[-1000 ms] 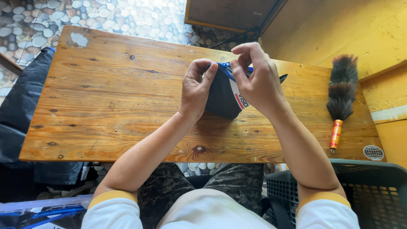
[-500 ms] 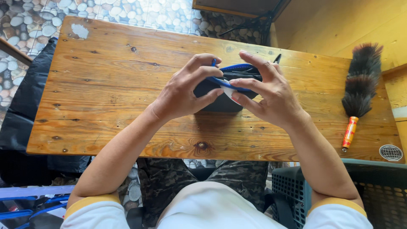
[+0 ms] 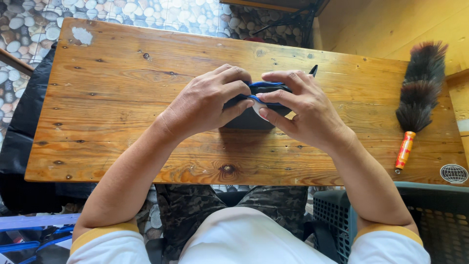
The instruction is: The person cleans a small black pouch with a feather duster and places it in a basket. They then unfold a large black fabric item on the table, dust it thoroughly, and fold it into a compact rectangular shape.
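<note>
Two hands meet on your knotty plank table (image 3: 122, 88), pebble-patterned floor beyond it and yellow wall off past your right hand (image 3: 303, 110). Both it and your left hand (image 3: 207, 100) grip the dark blue-trimmed pouch (image 3: 249, 120) between them. A feather duster (image 3: 415, 98) lies well right. Since a second ago, you've pressed the pouch down flat.

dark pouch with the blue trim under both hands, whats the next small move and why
Probably press the dark pouch flat against the wooden table and smooth its blue edge. Both the left hand and the right hand already lie over it with fingers pinching the trim, and it sits low on the boards, so flattening looks like the natural follow-up.
</note>
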